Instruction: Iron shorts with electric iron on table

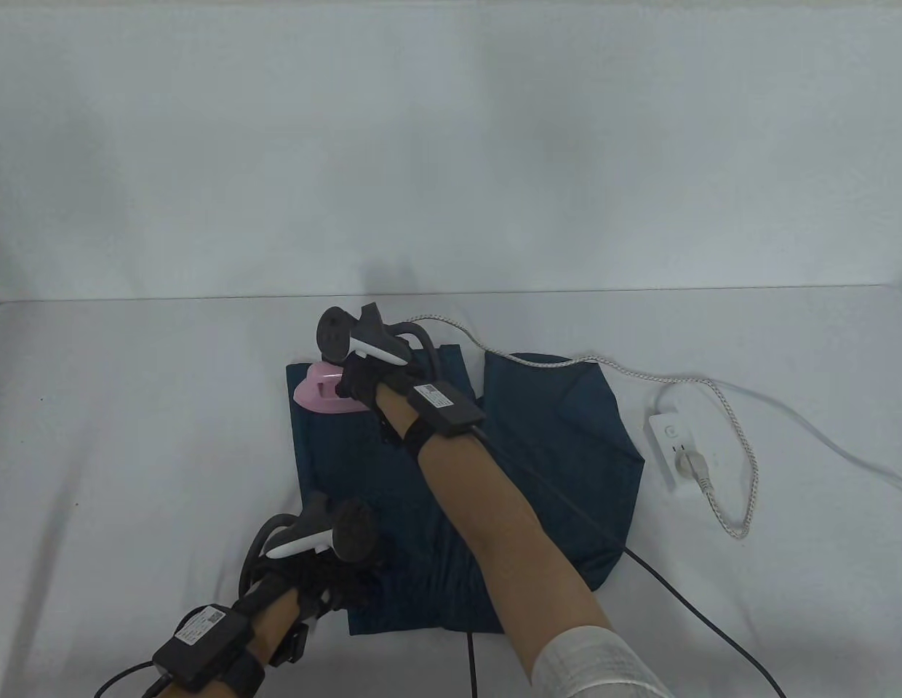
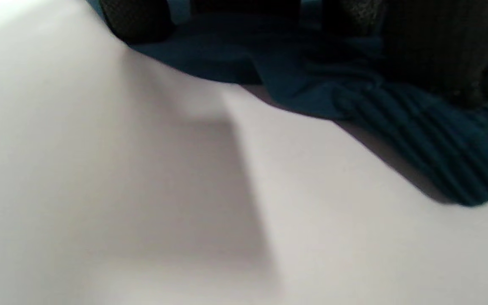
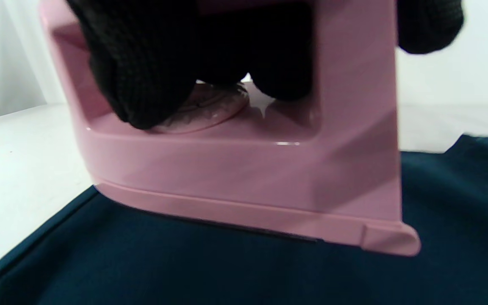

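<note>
The iron (image 1: 321,391) is pink, the shorts (image 1: 538,436) beneath it dark teal. Their waistband (image 2: 439,144) is ribbed; the gloves (image 3: 142,63) are black knit.

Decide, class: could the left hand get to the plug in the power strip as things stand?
Probably not easily. The left hand presses the shorts at their near-left corner, while the plug sits far right, beyond the right arm holding the iron.

Dark teal shorts (image 1: 538,436) are spread on the white table (image 1: 131,436). Right hand (image 1: 367,378) grips the pink iron (image 1: 318,392) at their far left corner, left hand (image 1: 327,574) presses the near waistband. The iron's cord (image 1: 720,407) runs to a white power strip (image 1: 676,451) on the right.
</note>
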`<state>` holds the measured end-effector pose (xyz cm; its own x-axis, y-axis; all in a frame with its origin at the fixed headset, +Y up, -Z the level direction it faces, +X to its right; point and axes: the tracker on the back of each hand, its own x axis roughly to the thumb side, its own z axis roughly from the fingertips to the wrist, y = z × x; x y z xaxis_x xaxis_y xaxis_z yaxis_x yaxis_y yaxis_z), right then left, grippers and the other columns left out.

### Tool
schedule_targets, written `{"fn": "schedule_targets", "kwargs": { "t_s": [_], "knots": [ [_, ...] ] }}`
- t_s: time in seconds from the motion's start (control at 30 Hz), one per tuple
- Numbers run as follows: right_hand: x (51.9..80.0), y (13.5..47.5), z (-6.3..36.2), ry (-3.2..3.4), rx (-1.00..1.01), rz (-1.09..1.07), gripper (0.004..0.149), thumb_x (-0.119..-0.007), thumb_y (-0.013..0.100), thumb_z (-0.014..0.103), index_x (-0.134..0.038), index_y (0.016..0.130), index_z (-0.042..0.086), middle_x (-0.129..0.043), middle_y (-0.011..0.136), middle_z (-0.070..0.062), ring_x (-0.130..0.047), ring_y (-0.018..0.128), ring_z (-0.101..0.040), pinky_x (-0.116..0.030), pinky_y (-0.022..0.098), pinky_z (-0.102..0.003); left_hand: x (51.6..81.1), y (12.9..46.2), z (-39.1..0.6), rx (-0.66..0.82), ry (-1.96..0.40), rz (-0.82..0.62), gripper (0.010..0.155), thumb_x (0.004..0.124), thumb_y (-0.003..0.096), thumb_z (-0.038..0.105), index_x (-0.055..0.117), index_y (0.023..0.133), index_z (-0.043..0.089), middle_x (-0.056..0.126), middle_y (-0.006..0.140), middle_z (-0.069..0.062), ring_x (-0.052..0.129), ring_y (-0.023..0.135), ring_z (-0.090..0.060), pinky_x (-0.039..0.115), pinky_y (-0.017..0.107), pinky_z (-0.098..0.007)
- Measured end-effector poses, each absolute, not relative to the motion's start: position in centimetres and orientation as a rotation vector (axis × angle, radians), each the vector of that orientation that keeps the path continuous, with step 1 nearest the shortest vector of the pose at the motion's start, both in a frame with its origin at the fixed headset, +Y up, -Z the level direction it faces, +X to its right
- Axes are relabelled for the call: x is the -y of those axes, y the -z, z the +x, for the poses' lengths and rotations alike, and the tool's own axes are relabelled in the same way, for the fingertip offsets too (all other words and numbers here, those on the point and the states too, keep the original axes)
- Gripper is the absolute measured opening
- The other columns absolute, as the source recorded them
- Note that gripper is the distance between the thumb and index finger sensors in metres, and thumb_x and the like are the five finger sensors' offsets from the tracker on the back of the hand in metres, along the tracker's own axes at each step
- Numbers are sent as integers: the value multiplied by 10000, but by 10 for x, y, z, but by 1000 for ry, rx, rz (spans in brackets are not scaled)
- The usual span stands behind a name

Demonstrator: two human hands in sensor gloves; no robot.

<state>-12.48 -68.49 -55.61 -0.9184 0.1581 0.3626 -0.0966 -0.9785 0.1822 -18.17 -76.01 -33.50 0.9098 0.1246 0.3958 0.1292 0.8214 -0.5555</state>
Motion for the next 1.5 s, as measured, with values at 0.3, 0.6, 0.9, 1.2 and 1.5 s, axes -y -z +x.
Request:
{"fn": "schedule_targets", "kwargs": {
  "t_s": [0.3,0.6,0.9,1.2,1.5],
  "knots": [
    [707,558,-126,-2943,-266,550,605,-948,375,422,-711,932,435,-887,750,134,-939,624,-139,-790,446,-533,761,335,-181,427,0,-612,757,850,360,614,481,1011,499,408,1099,91,578,915,-191,520,743,-567],
    [704,561,-71,-3035,-237,434,594,-944,362,433,-722,912,461,-901,724,143,-955,608,-122,-812,430,-519,760,336,-179,416,18,-621,757,853,361,610,480,1011,498,410,1101,89,582,921,-194,525,743,-570],
    [701,559,-1,-3093,-226,285,590,-940,363,434,-717,908,468,-896,728,147,-950,621,-118,-808,446,-522,760,336,-177,410,34,-627,758,855,363,607,480,1012,497,414,1103,87,590,925,-199,531,742,-572],
    [702,557,-4,-3073,-210,285,595,-940,367,431,-713,916,456,-893,732,144,-946,624,-124,-801,444,-524,760,337,-177,414,31,-629,758,853,362,608,478,1011,497,411,1103,86,588,924,-198,531,742,-570],
    [705,545,-67,-3012,-240,483,601,-941,370,439,-710,924,448,-897,730,140,-953,612,-125,-811,428,-516,760,337,-177,416,29,-629,756,853,363,608,479,1011,497,410,1102,85,587,922,-199,530,743,-571]
  ]
}}
